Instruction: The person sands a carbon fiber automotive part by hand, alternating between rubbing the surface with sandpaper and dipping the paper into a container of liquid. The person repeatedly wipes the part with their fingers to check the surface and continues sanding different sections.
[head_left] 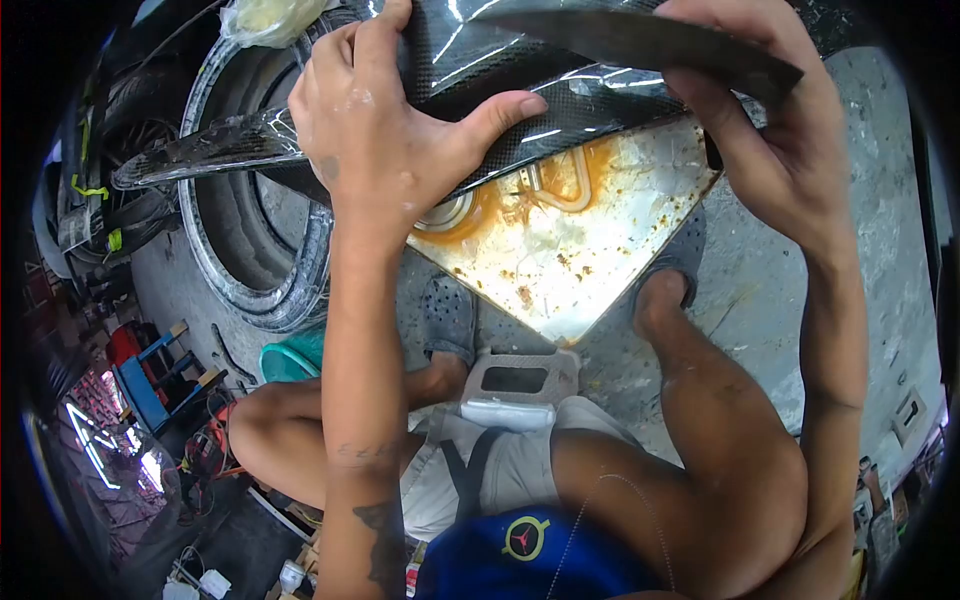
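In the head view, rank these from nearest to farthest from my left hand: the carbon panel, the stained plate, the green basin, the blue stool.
From the left hand:
1. Panel: held in the hand, at the top.
2. Plate: just below and to the right, under the panel.
3. Basin: lower left, beside the knee.
4. Stool: far left, beyond the basin.
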